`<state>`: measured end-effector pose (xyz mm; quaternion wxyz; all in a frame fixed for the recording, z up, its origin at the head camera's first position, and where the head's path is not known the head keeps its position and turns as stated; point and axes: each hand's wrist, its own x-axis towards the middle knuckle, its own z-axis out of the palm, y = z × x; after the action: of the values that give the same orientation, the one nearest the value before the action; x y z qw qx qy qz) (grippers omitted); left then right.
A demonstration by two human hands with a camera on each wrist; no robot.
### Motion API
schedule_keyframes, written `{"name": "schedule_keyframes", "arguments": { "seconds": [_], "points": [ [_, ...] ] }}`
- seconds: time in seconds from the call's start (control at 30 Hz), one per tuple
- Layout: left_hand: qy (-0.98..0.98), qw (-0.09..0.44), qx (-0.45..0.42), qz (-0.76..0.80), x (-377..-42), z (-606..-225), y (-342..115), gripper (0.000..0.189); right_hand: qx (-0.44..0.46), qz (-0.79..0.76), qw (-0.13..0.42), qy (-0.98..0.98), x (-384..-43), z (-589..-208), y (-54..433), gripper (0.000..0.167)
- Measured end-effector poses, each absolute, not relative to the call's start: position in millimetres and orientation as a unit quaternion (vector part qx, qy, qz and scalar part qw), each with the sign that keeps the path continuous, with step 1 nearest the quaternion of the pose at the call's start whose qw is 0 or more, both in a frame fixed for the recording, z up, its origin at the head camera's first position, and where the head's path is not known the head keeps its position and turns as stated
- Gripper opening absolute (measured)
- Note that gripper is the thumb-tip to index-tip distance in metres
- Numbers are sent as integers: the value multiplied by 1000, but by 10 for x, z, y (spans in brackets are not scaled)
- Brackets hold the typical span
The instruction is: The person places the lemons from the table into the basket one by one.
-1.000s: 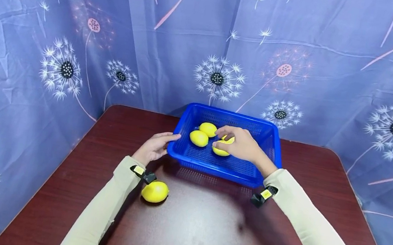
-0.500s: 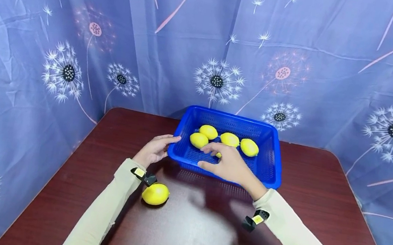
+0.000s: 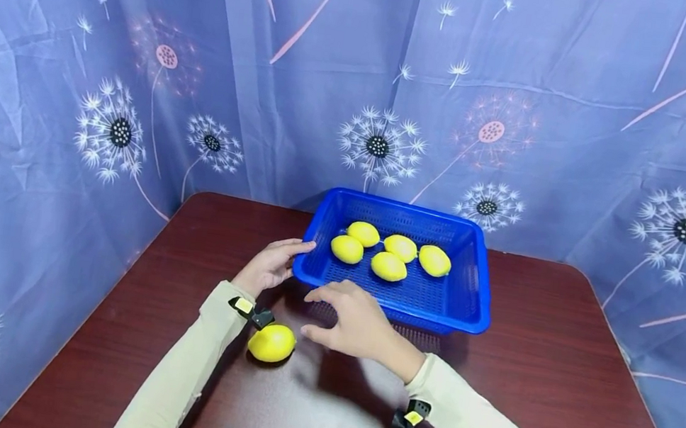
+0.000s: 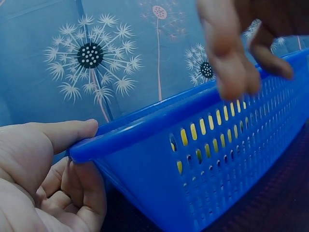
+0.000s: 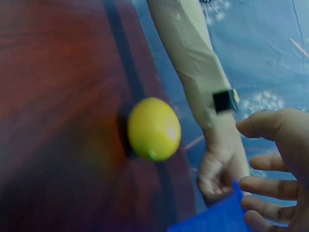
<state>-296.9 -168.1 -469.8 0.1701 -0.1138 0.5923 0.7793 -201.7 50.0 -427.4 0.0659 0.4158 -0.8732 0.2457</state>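
My left hand (image 3: pixel 271 266) grips the left rim of a blue plastic basket (image 3: pixel 477 287); in the left wrist view its thumb lies over the rim and the fingers curl beneath. Several yellow lemons (image 3: pixel 389 267) lie on the basket floor. One more lemon (image 3: pixel 272 343) rests on the table by my left wrist, and the right wrist view shows this lemon (image 5: pixel 154 129) too. My right hand (image 3: pixel 351 319) hovers in front of the basket, to the right of the loose lemon and apart from it, fingers spread with nothing held.
The dark red wooden table (image 3: pixel 557 354) carries everything. Behind it and along its sides hangs a blue curtain (image 3: pixel 303 123) with dandelion prints. A dark band camera (image 3: pixel 411 416) is strapped on each wrist.
My right hand has left the lemon in the basket and moved toward me and left, over the near rim. My left hand keeps its hold on the basket.
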Motion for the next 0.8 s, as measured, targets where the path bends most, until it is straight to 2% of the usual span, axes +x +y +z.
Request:
{"name": "schedule_keyframes", "arguments": {
  "seconds": [0.3, 0.5, 0.8],
  "points": [
    [591, 173, -113, 779, -2952, -4689, -1671, 16, 435, 238, 26, -868, -1865, -4583, 284, 46],
    [591, 178, -112, 779, -2945, -4698, -1674, 29, 422, 229, 20, -877, -1859, -4697, 184, 54],
    [589, 176, -109, 781, -2953, -4712, -1681, 27, 424, 216, 10, -879, -1881, -4749, 111, 56]
  ]
}}
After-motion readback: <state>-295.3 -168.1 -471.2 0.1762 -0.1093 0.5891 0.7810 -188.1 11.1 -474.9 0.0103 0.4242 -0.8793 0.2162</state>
